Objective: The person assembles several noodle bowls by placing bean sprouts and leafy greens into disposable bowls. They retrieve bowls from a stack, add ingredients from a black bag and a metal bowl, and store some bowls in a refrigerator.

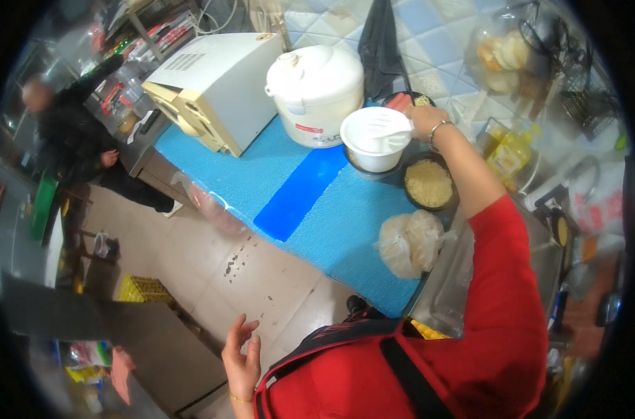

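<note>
At the far right of the blue-covered table, my right hand (pixel 427 121) has its fingers curled in at the edge of a white plastic tub (pixel 375 155) with a slotted white top (pixel 377 126). What the fingertips grip is hidden. Just beyond them sits a dark bowl with something red (pixel 399 102) and pale food in it. Below my right wrist stands a dark round bowl of pale noodles (pixel 428 183). A tied clear bag of pale food (pixel 408 244) lies nearer to me. My left hand (pixel 242 356) hangs empty over the floor, its fingers apart.
A white rice cooker (pixel 316 94) and a white-and-cream oven-like appliance (pixel 216 91) stand along the table's back. A bright blue strip (pixel 300 195) marks the tabletop. Metal trays (pixel 440 300) lie by my right arm. Another person (pixel 73 133) stands at the far left.
</note>
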Tool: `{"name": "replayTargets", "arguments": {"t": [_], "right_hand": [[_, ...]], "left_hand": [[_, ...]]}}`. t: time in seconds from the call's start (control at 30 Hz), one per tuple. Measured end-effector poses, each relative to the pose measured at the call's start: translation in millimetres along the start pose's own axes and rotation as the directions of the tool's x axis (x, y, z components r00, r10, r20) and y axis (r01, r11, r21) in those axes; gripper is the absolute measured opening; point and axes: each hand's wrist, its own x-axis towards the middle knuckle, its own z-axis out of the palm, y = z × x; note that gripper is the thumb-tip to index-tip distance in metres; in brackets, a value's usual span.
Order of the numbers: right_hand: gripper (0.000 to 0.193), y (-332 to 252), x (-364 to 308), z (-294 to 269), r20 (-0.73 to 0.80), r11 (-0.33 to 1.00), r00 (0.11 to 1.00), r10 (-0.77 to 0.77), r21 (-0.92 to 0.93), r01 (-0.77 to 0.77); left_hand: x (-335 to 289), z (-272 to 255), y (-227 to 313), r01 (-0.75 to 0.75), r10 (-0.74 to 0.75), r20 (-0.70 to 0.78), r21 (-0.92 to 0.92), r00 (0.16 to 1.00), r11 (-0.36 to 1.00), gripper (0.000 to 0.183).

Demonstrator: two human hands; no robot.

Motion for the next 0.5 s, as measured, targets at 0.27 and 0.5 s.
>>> {"name": "replayTargets", "arguments": {"t": [0.27,0.5], "right_hand": [[0.042,71,-112,27,0.045,0.617,0.989,-0.142,0.785,0.053],[0.047,58,-166,102,0.181,0.667,0.951,-0.252,0.745,0.035]], "left_hand": [[52,31,-16,0.111,0.014,0.264,-0.452,0.964,0.885,0.041],[198,156,20,0.224,0.054,0.562,-0.415,0.825,0.882,0.061]]}}
